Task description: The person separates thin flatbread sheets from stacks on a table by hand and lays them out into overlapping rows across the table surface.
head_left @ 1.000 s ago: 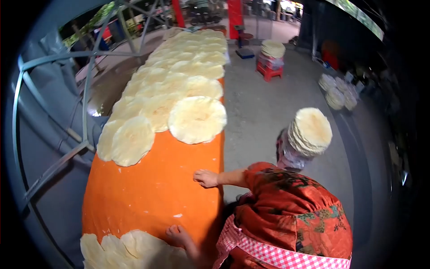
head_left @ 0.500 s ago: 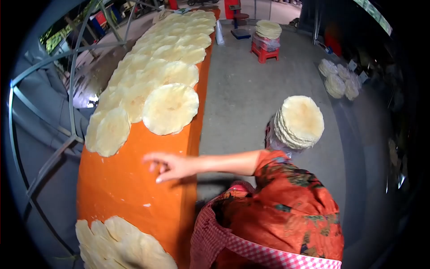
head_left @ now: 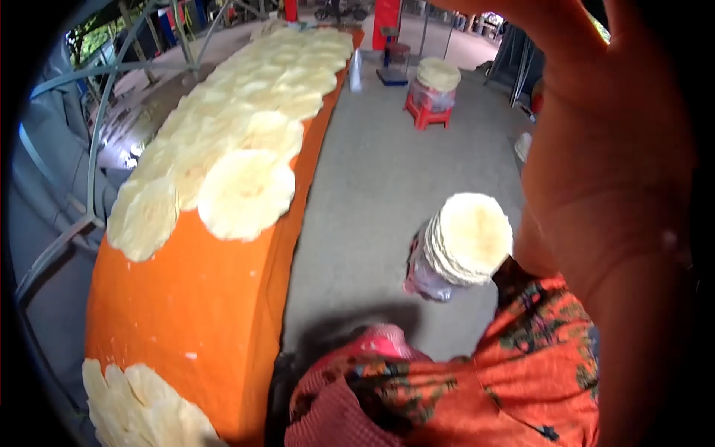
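My right hand (head_left: 596,127) is raised very close to the camera at the right, dark and blurred. Its fingers are spread and partly cut off by the top edge, with nothing visible in them. My left hand is out of view. Many thin round flatbreads (head_left: 248,194) overlap along a long table covered in orange cloth (head_left: 182,298). More flatbreads (head_left: 141,406) lie overlapped at its near end. Beyond my red patterned sleeve, a tall stack of flatbreads (head_left: 477,235) stands on a support wrapped in clear plastic.
Farther back, another flatbread stack (head_left: 438,74) rests on a red stool (head_left: 428,112). Near it stands a platform scale (head_left: 392,74). A metal frame (head_left: 93,156) runs along the left of the table. Grey floor (head_left: 365,186) lies to the table's right.
My right hand has come up from over the orange cloth to close before the camera. My left hand, seen a second ago by the near flatbreads, is gone from view. The view has shifted right.
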The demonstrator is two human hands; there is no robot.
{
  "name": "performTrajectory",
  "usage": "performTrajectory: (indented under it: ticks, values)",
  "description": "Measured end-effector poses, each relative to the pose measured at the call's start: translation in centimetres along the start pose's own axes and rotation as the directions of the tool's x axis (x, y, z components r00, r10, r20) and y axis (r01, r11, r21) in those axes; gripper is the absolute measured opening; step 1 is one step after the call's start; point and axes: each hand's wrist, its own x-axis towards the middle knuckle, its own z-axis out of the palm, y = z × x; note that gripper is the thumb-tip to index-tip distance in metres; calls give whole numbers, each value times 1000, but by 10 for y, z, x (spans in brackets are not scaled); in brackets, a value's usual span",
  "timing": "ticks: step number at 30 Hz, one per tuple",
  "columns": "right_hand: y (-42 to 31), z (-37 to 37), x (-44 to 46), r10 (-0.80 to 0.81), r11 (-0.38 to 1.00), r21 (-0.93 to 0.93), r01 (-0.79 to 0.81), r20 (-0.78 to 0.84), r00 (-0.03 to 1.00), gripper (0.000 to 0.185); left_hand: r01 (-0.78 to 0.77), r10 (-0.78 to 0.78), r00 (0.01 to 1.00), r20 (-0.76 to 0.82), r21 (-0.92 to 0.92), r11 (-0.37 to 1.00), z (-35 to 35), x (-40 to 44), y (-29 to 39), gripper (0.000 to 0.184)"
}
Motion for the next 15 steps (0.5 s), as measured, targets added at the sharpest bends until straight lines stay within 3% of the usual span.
performTrajectory:
  ticks: [7,15]
  values:
    - [-6,-4,9,-1,1000,-15,1,38,999,59,14,-11,1000,27,-93,996,-10,-16,5,37]
    - [-59,38,35,-156,978,129,161,-51,986,51,-11,11,1000,-2,-70,998,-37,-79,28,29]
